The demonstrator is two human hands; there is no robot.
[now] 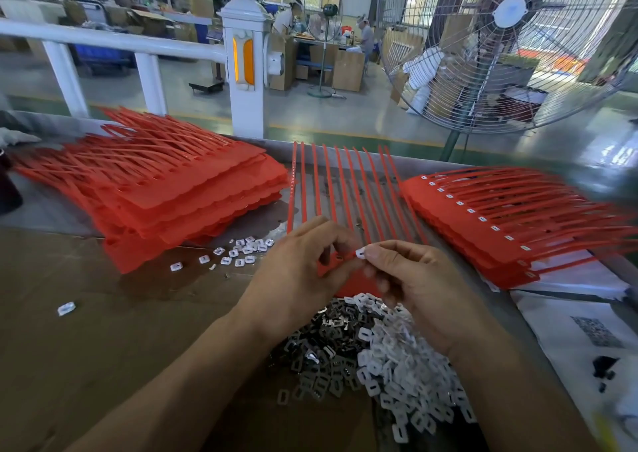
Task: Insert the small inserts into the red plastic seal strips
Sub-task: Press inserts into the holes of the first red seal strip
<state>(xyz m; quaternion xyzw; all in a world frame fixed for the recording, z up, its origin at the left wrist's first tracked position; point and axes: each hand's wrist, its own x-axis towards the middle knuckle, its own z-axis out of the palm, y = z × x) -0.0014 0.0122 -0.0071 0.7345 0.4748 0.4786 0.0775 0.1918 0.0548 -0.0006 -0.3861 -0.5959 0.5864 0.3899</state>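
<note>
Fingertips of the right hand [411, 279] pinch one small white insert [360, 253] at its edges, touching the head end of a red seal strip sheet [345, 189], while the left hand [297, 275] curls around that same end to steady it. Just nearer than the sheet lies the loose heap of inserts [376, 355]; each looks light, stiff and easy to fumble. The thin strips likely flex, so the firmer head end seems the best hold.

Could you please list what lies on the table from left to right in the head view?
Left stack of red strips → strip sheet being worked on → right stack with inserts fitted.
</note>
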